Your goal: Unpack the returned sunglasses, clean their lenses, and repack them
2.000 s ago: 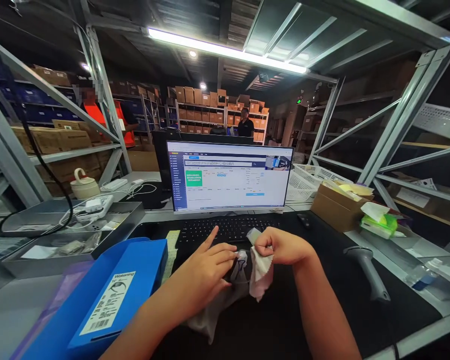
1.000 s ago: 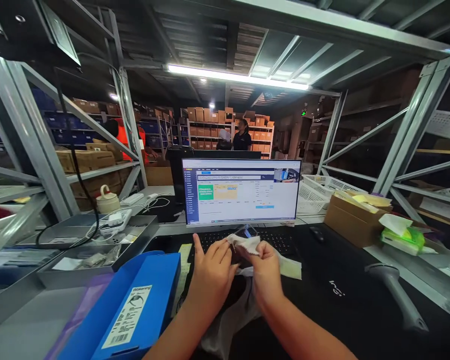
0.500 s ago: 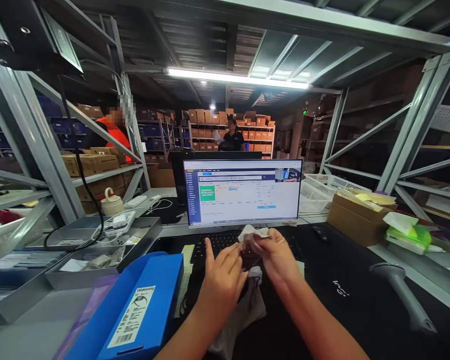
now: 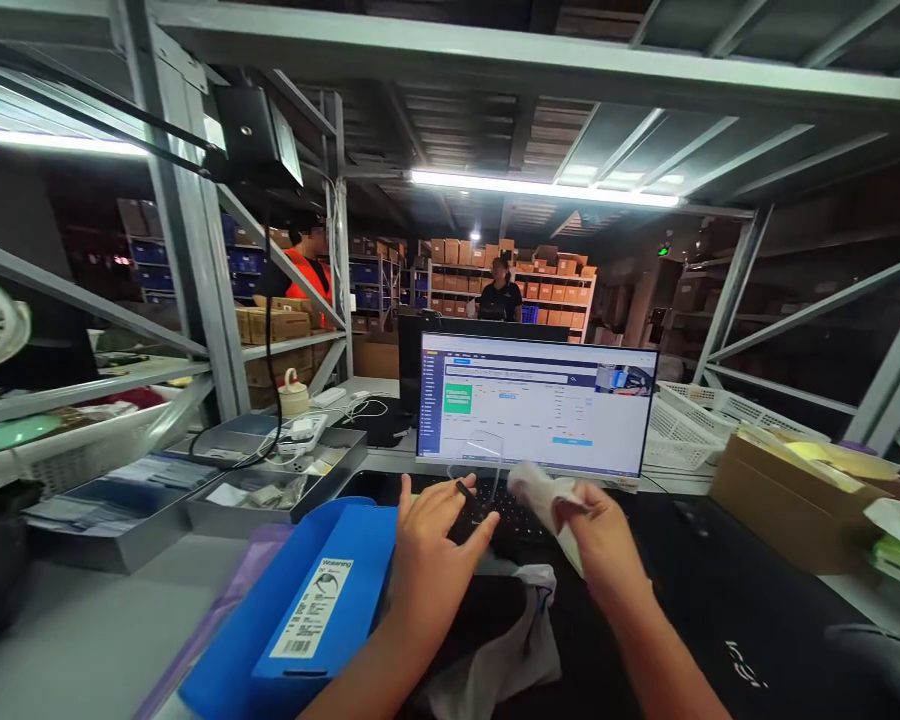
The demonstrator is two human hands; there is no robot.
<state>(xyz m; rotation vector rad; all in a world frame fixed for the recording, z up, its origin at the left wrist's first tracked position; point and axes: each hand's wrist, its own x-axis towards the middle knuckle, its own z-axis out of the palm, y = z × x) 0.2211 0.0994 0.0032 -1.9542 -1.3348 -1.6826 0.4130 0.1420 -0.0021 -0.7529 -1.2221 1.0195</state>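
Broadly, the black desk mat (image 4: pixel 720 600) carries a lit monitor (image 4: pixel 532 410) at its far edge and a blue box (image 4: pixel 307 610) at its near left corner. A grey pouch (image 4: pixel 495 650) lies limp by the front edge. Above it the left hand (image 4: pixel 435 545) pinches clear glasses (image 4: pixel 480 460) by a temple. The right hand (image 4: pixel 607 540) is bunched around a white cloth (image 4: pixel 544 492) just beside the lens, so wiping seems unfinished.

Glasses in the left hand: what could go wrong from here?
1. The left hand has only a fingertip grip on the glasses over the keyboard; they might slip onto it.
2. The pouch lies loose under both wrists; the right hand with the cloth could drag it.
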